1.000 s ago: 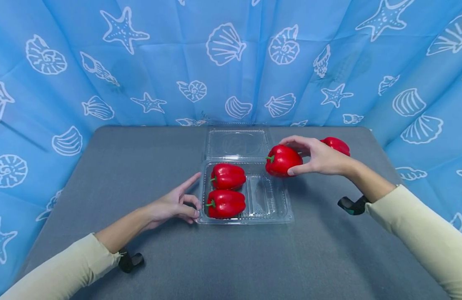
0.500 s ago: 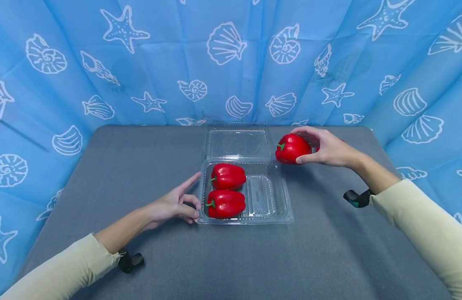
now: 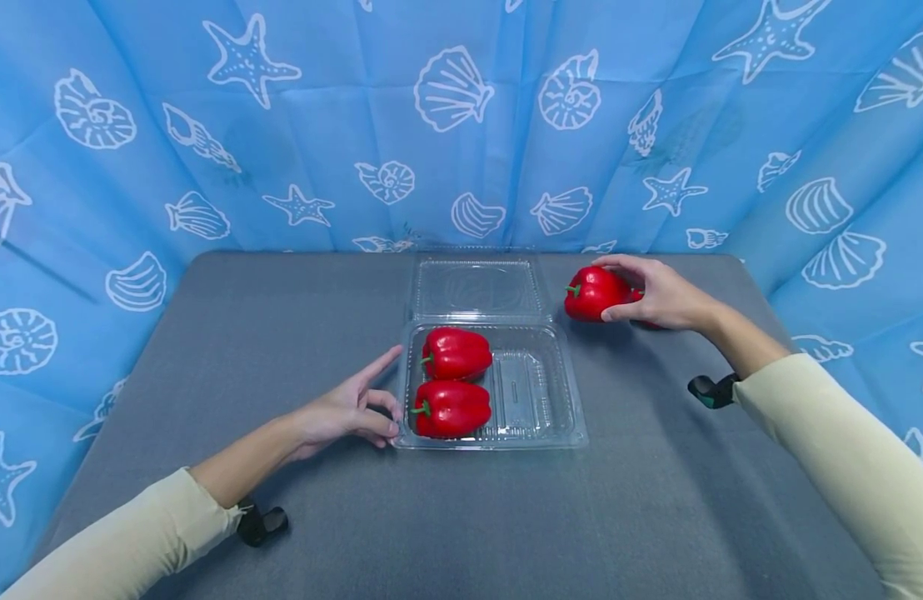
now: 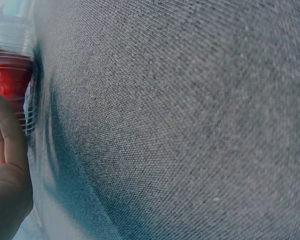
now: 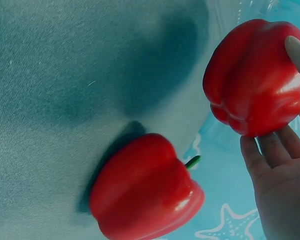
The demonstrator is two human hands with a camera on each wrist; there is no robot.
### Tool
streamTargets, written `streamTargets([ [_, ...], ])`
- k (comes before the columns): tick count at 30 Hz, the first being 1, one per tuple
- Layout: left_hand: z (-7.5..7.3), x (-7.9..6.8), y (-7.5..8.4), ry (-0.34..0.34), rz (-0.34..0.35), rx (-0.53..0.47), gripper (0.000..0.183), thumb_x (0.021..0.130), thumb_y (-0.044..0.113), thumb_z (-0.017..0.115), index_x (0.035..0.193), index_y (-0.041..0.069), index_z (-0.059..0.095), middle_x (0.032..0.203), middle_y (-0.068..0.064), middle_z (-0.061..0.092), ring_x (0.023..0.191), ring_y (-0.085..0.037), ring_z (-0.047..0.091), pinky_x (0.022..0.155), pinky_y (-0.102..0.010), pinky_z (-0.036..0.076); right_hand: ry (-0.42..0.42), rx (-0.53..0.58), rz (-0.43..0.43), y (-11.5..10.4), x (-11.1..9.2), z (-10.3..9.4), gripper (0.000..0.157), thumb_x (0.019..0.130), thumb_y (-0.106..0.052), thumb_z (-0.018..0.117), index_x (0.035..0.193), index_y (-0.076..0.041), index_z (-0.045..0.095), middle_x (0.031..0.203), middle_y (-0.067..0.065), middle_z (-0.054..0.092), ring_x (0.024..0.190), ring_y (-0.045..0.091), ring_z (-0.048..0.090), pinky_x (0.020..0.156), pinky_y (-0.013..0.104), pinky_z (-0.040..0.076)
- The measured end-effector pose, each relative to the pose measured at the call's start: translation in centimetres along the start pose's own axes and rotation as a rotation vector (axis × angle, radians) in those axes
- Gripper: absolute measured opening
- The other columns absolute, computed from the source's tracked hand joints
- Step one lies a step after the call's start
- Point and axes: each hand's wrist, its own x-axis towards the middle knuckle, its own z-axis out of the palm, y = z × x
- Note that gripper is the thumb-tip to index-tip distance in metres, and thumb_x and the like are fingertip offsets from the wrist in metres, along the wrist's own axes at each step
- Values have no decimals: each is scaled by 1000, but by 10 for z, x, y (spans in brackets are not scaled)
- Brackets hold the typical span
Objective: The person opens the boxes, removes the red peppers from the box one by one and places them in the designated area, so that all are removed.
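Observation:
My right hand [image 3: 656, 293] grips a red bell pepper [image 3: 592, 293] between thumb and fingers, to the right of the clear plastic container's raised lid. In the right wrist view this pepper [image 5: 255, 75] hangs above its own shadow on the table. Another red bell pepper [image 5: 145, 190] lies on the table close by, mostly hidden behind the hand in the head view. My left hand [image 3: 349, 415] rests at the left edge of the clear container [image 3: 570, 408], index finger stretched out along it. Two red bell peppers lie inside on the left, one at the back [image 3: 456, 352] and one in front [image 3: 454, 408].
The container's hinged lid [image 3: 476, 287] lies folded back toward the rear edge of the grey table [image 3: 461, 517]. Behind it hangs a blue curtain [image 3: 319, 125] with white shell and starfish prints.
My right hand has carried the gripped pepper rightward and back, away from over the container's right side. The left hand, the container and its two peppers have stayed put.

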Motion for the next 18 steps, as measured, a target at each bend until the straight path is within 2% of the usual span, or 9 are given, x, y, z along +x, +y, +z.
streamTargets([
  [9,0,1,0,5,-2,6,97,91,3,65,160,29,2,102,-10,64,88,-21,69,81,-36,57,-32,-73,21,9,1,1,73,80,-8,82,143,-2,47,139,23,52,127,41,46,100,61,42],
  [18,0,0,1,3,0,6,97,91,3,65,160,29,2,103,-10,64,88,-22,69,81,-36,56,-45,-82,59,14,3,1,74,82,-10,80,145,-3,44,142,24,48,128,42,42,100,63,40],
])
